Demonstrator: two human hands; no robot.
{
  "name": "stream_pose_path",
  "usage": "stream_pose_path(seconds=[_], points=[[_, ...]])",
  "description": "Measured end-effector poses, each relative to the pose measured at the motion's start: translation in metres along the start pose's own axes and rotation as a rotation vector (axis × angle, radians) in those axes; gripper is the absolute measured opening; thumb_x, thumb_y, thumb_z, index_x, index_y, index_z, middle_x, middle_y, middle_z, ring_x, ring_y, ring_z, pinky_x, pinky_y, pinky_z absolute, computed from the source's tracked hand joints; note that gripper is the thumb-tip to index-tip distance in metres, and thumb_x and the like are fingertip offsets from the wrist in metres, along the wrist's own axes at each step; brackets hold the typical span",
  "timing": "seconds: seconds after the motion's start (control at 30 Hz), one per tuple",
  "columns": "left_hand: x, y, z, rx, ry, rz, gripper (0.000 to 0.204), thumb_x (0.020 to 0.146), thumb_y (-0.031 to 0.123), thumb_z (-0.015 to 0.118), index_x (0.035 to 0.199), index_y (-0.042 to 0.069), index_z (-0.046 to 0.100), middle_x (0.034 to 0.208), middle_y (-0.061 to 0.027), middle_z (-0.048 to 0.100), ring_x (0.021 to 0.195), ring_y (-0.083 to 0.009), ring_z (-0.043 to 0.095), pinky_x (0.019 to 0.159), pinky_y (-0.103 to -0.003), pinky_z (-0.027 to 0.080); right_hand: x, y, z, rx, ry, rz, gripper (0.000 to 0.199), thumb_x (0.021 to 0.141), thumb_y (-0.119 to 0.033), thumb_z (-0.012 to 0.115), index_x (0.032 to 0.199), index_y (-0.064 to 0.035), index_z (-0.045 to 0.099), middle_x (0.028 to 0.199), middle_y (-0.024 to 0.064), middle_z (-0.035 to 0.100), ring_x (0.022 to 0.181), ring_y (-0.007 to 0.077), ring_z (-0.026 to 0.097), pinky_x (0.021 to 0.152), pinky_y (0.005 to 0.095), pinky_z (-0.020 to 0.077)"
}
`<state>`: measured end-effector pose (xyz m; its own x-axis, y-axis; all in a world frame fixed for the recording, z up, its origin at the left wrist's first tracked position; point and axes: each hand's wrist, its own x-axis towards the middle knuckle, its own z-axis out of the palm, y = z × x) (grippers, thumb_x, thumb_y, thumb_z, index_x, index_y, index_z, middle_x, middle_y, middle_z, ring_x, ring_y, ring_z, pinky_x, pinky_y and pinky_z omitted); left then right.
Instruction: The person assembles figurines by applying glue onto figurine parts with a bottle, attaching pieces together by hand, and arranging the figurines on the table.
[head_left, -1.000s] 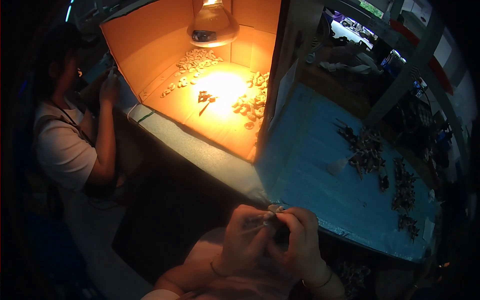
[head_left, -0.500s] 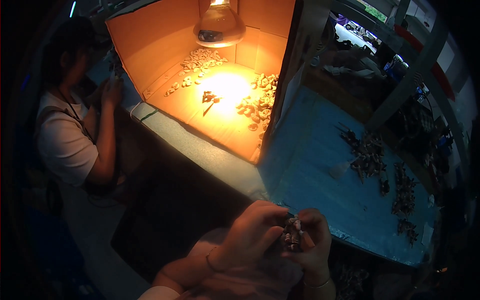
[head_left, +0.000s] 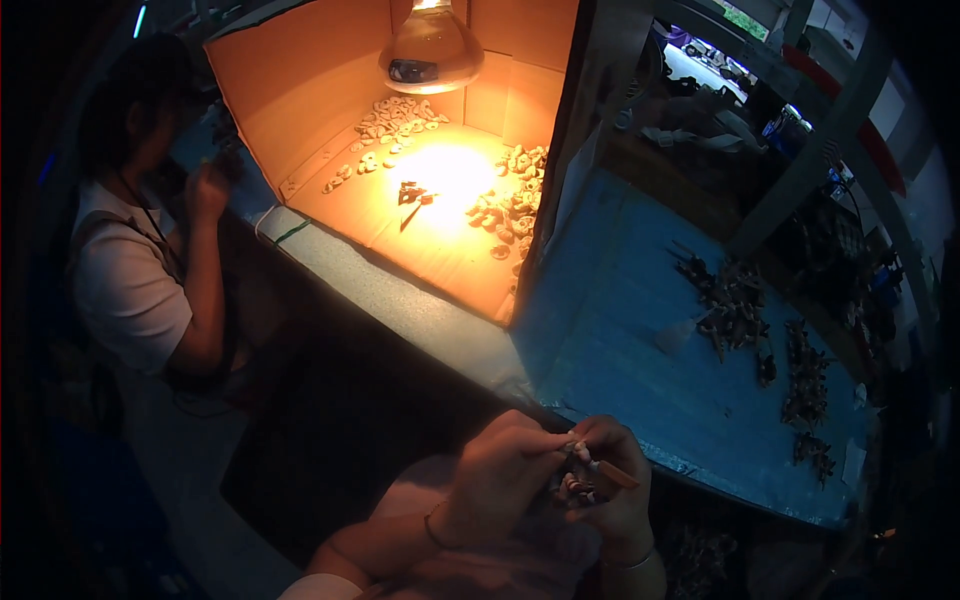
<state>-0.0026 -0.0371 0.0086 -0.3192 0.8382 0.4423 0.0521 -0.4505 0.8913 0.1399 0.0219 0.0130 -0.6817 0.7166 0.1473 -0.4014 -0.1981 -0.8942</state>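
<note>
Small dark clustered part pinched between left hand and right hand, both grips clamped on it, above lap, near blue desk edge. Risk: slip from fingertips, drop to dim floor; poor light at hands. Lamp-lit orange cardboard box w/ pale pieces beyond; dark workshop.

The cardboard box at the far left looks like matt brown paper board, smooth, with plain folds. The lamp shade above it looks like glossy metal or glass; I cannot tell which. The small pale pieces inside look matt and rough. The bench at the right has a matt blue surface, a little worn. The near person's bracelet shines like thin metal.
</note>
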Motion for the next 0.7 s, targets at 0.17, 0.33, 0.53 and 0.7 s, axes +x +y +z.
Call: stream_pose_path(seconds=[0.17,0.33,0.53,0.7], points=[[0.0,0.008,0.0,0.11,0.012,0.103,0.044,0.081,0.034,0.066,0.106,-0.001,0.057,0.087,-0.0076,0.051,0.072,-0.0118,0.049,0.062,-0.024,0.043,0.003,0.009,-0.006,-0.023,-0.036,-0.096,0.072,0.055,-0.004,0.083,0.116,-0.0023,0.043,0.116,0.0095,0.041,0.111,0.0206,0.044,0.09,0.0349,0.0425],[0.008,0.019,-0.001,0.217,-0.075,0.206,0.07,0.065,0.033,0.079,0.118,-0.001,0.049,0.087,-0.011,0.055,0.083,-0.0194,0.055,0.068,-0.028,0.047,-0.006,0.017,-0.007,0.086,0.117,0.004,0.079,0.057,-0.019,0.085,0.12,-0.0011,0.042,0.118,0.0114,0.044,0.114,0.0209,0.043,0.091,0.0336,0.0421],[0.008,0.013,-0.001,0.347,-0.127,0.174,0.075,0.06,0.034,0.081,0.118,0.001,0.047,0.092,-0.0107,0.06,0.079,-0.0242,0.058,0.068,-0.033,0.048,-0.013,0.01,-0.005,-0.057,0.133,0.048,0.082,0.063,-0.034,0.08,0.125,0.0019,0.04,0.119,0.0114,0.045,0.113,0.0213,0.044,0.093,0.033,0.0392],[0.011,0.013,0.001,0.317,-0.125,0.266,0.07,0.062,0.033,0.079,0.115,0.001,0.049,0.092,-0.0117,0.061,0.078,-0.0249,0.06,0.068,-0.035,0.048,-0.015,0.0,0.001,-0.132,0.148,0.089,0.076,0.069,-0.033,0.075,0.126,0.0017,0.038,0.119,0.0115,0.045,0.112,0.0212,0.045,0.092,0.0327,0.0395]])
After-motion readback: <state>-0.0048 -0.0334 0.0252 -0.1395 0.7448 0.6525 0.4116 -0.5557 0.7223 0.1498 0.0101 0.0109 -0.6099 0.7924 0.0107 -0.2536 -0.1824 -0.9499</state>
